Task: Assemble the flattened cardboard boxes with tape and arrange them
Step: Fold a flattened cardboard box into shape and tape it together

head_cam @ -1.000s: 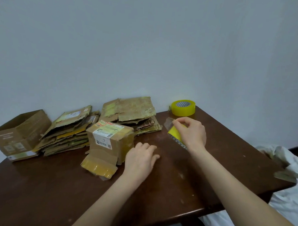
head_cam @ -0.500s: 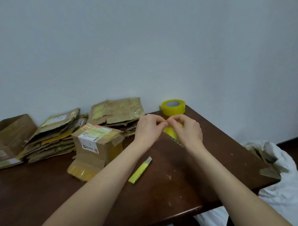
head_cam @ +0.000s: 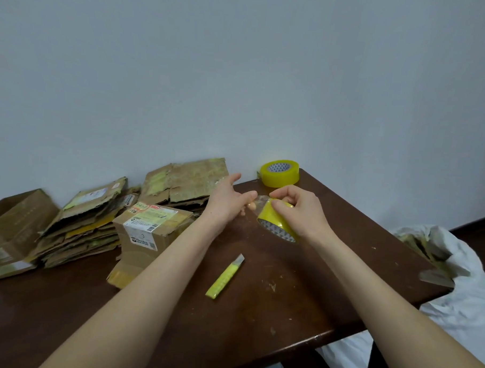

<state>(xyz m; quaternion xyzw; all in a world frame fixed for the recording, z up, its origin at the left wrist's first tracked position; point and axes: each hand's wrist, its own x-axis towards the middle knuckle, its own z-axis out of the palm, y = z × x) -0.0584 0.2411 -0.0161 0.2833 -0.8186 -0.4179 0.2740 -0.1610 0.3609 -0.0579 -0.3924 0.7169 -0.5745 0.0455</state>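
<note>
- Held tape roll [head_cam: 277, 223]: held above the far-right part of the table, right of the small box. It is gripped from above by the right hand [head_cam: 301, 211], fingers curled over the rim.
- Tape end [head_cam: 258, 202]: a short clear strip is lifted off the roll and pinched by the left hand [head_cam: 226, 202], with one finger extended straight. Judged: a strip is being started so a length can be drawn for sealing.
- Orientation: the roll is tilted, with its core opening faced near and down. The core axis runs roughly far to near; the strip's long axis runs left-right.
- Small box [head_cam: 150, 231]: stood on the table [head_cam: 285, 319] left of the hands, a near flap hanging open. That is probably the seam to be taped.
- Box cutter [head_cam: 225, 276]: laid near of the hands, blade end pointed far-right, within reach for cutting.
- Spare tape roll [head_cam: 280, 173]: laid flat at the far edge.
- Flattened cardboard stacks [head_cam: 185, 182]: piled along the far wall. An open box [head_cam: 14, 229] is at far left, and a white bag [head_cam: 458, 299] is off the right edge.
</note>
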